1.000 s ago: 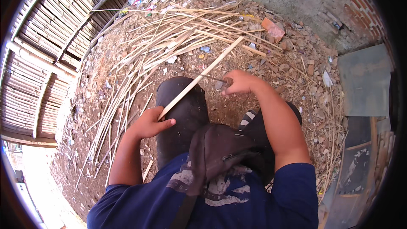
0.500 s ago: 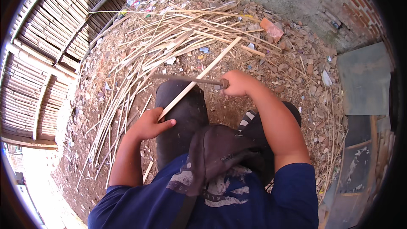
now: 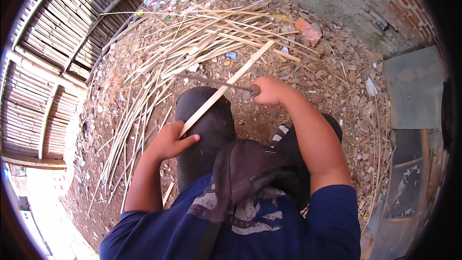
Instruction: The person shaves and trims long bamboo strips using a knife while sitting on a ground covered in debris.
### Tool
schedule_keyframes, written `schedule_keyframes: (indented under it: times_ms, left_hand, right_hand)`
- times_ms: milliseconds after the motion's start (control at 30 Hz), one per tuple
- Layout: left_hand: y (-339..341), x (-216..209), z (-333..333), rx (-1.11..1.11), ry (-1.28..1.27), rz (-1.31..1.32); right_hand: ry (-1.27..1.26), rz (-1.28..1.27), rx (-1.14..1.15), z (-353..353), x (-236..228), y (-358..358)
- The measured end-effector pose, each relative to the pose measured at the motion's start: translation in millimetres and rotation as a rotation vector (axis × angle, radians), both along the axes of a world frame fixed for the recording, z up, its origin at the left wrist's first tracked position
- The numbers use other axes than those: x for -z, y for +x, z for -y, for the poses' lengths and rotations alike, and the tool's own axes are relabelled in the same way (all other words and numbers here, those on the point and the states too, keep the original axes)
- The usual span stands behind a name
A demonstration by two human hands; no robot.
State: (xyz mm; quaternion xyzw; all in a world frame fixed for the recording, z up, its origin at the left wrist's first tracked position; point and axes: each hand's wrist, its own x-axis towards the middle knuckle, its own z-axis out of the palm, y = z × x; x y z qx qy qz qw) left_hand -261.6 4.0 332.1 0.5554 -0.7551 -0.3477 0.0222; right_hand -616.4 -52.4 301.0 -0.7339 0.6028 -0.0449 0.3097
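My left hand [image 3: 172, 140] is closed around the near end of a long, pale bamboo strip [image 3: 246, 66]. The strip slants up and away to the right, crossing above my left knee [image 3: 204, 101] in dark trousers. In my right fist [image 3: 270, 90] is the handle of a long-bladed knife [image 3: 209, 81]. Its thin dark blade points left and crosses the strip beyond the knee. Blade and strip appear to touch, though motion blurs the blade a little.
Many split bamboo strips [image 3: 211, 33] lie heaped ahead and down the left side. Rubble and litter cover the ground, with a broken orange brick [image 3: 308, 31] at the far right. A bamboo wall [image 3: 43, 110] stands left, and a grey panel [image 3: 416, 89] leans at the right.
The knife blade has shifted slightly away from me along the strip, and its tip now points more to the far side. My left hand has hardly moved.
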Motion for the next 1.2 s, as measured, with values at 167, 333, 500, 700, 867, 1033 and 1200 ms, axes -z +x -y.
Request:
schedule_keyframes:
  times_ms: [167,333,500,700,867,1033,1200]
  left_hand:
    - [5.1,4.2,1.2,0.019,-0.048,0.017]
    - [5.5,8.9,-1.6,-0.001,-0.054,-0.015]
    - [9.0,18.2,-0.3,0.018,-0.056,-0.048]
    - [8.9,11.5,0.7,0.003,-0.079,-0.036]
    - [10.9,17.6,-0.6,-0.006,-0.072,-0.039]
    - [9.2,11.0,3.1,0.052,-0.038,-0.049]
    - [12.0,11.5,1.6,0.019,-0.052,-0.036]
  right_hand:
    - [-0.033,0.124,0.327,16.1,24.0,-52.1]
    - [-0.069,0.035,0.050,-6.2,1.9,0.4]
    - [0.030,0.065,-0.084,5.6,16.2,-11.1]
    - [-0.007,0.172,0.361,20.3,36.9,-64.9]
    - [-0.070,0.027,0.042,-1.4,7.2,-2.3]
    - [0.060,0.064,0.016,7.6,13.3,-23.4]
    - [0.058,0.037,0.306,15.8,14.5,-54.2]
